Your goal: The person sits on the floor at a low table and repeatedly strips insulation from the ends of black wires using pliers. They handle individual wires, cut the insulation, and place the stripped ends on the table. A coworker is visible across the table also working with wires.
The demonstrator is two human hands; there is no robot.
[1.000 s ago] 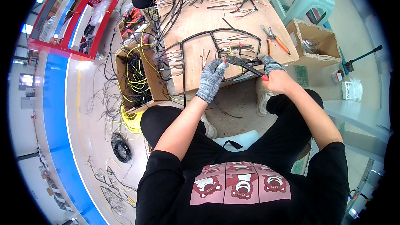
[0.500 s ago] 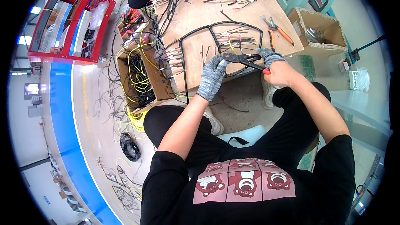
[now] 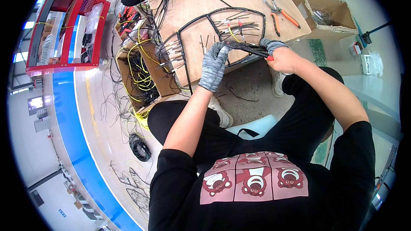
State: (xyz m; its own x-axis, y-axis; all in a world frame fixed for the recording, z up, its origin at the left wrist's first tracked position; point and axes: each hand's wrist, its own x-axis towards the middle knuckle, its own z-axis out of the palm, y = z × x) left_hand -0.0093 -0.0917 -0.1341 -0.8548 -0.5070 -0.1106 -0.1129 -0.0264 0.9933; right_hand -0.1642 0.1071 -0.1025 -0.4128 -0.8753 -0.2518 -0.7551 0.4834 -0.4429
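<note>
Both my hands wear grey knitted gloves with bare fingertips on the right at most partly showing. My right hand [image 3: 281,56] is closed around the handles of black crimping pliers [image 3: 247,48] with red handle ends. At the jaws of the pliers, my left hand [image 3: 214,65] is closed, its fingers pinched together; whatever lies between them is too small to make out. Just beyond the hands, a black taped wire harness [image 3: 195,21] lies on the wooden board [image 3: 244,1], with several thin labelled wires branching off it.
Orange-handled pliers [image 3: 290,18] lie at the board's right edge, beside a cardboard box [image 3: 327,30]. On the left stand a box of black and yellow wires [image 3: 159,77] and a red rack [image 3: 64,66]. A black cable coil [image 3: 139,147] is on the floor.
The pliers' handles look closer together than before. My view has shifted slightly, so the board and both hands sit a little higher in the picture.
</note>
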